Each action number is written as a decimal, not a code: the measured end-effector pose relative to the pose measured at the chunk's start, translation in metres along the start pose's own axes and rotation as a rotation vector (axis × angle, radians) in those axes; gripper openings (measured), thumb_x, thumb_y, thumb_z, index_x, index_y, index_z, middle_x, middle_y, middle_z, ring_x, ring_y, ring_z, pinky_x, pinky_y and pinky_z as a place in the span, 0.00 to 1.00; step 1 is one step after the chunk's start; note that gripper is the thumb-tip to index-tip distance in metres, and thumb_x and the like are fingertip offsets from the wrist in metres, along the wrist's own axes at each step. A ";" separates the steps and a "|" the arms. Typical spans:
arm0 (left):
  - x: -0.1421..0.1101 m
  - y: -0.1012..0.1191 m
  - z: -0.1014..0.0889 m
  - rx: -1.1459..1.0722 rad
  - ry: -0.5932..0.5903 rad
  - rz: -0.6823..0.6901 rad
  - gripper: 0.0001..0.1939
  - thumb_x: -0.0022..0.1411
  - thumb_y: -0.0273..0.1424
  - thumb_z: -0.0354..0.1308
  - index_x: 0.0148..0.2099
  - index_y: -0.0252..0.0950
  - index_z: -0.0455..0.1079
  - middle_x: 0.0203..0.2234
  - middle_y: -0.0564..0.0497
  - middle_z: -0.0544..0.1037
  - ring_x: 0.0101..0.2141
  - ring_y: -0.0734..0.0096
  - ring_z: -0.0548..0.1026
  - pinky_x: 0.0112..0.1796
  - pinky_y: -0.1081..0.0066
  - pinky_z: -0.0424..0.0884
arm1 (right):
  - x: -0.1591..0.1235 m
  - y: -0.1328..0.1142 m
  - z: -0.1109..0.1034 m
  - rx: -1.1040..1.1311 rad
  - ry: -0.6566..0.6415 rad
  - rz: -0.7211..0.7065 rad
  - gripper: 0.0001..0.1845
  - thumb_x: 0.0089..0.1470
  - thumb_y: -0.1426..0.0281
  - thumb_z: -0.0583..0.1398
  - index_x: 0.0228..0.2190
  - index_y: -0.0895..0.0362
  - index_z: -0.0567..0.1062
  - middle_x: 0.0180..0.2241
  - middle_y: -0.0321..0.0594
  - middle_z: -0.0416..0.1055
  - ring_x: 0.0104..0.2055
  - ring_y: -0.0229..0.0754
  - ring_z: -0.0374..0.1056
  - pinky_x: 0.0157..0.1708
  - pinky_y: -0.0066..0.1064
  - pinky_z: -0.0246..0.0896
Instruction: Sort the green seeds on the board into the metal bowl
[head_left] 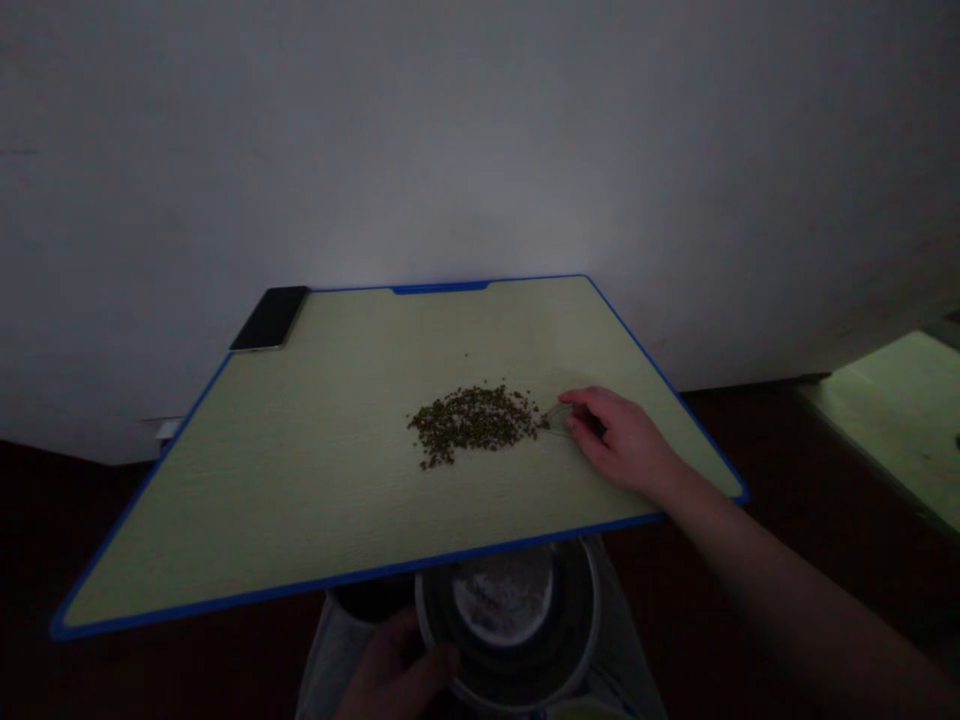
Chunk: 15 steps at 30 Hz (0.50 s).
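Observation:
On the yellowish tabletop (pixel 315 430) lies a spread pile of small greenish-brown grains (pixel 476 420), possibly seeds or peppercorns. At its right end, my right hand (pixel 619 435) curls its thumb and fingers round a small clear container (pixel 556 418), which lies tilted on its side. A few grains show at the container's mouth. Below the table's front edge, my left hand (pixel 401 670) grips the left rim of a round metal bowl (pixel 517 690) over my lap. The bowl has a pale, shiny bottom, and the table's edge hides its far part.
A dark phone (pixel 270 318) rests at the table's back left corner. Blue edging (pixel 360 575) runs round the tabletop. A pale wall (pixel 480 140) stands right behind it. Another dark vessel (pixel 371 600) is partly visible left of the bowl.

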<state>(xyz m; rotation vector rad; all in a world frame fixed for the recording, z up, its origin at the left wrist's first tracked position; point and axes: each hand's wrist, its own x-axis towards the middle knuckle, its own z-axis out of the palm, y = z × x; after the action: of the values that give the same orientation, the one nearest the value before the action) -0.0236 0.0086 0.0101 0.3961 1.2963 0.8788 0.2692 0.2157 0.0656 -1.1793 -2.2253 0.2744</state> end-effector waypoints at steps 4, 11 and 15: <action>0.000 -0.001 -0.001 -0.026 0.000 0.001 0.25 0.42 0.42 0.82 0.41 0.35 0.86 0.33 0.42 0.91 0.35 0.49 0.87 0.44 0.56 0.82 | 0.001 -0.001 -0.002 0.012 -0.024 -0.012 0.14 0.64 0.71 0.58 0.48 0.59 0.79 0.35 0.46 0.80 0.34 0.47 0.76 0.36 0.39 0.72; -0.003 0.004 0.003 -0.023 -0.024 -0.030 0.20 0.43 0.40 0.80 0.39 0.36 0.85 0.31 0.42 0.91 0.34 0.50 0.87 0.44 0.55 0.82 | 0.000 -0.004 -0.004 0.033 -0.051 -0.019 0.13 0.62 0.72 0.58 0.46 0.58 0.79 0.34 0.44 0.79 0.33 0.45 0.75 0.35 0.37 0.71; -0.002 0.005 0.005 -0.035 -0.027 -0.035 0.20 0.44 0.40 0.80 0.39 0.36 0.85 0.32 0.42 0.91 0.35 0.49 0.88 0.45 0.53 0.82 | 0.000 -0.005 -0.004 0.044 -0.053 -0.053 0.13 0.63 0.72 0.58 0.46 0.58 0.80 0.35 0.45 0.80 0.33 0.45 0.75 0.36 0.37 0.72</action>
<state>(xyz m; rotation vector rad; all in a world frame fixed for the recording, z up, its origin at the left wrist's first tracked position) -0.0206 0.0110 0.0166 0.3552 1.2578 0.8630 0.2681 0.2120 0.0714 -1.0998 -2.2806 0.3349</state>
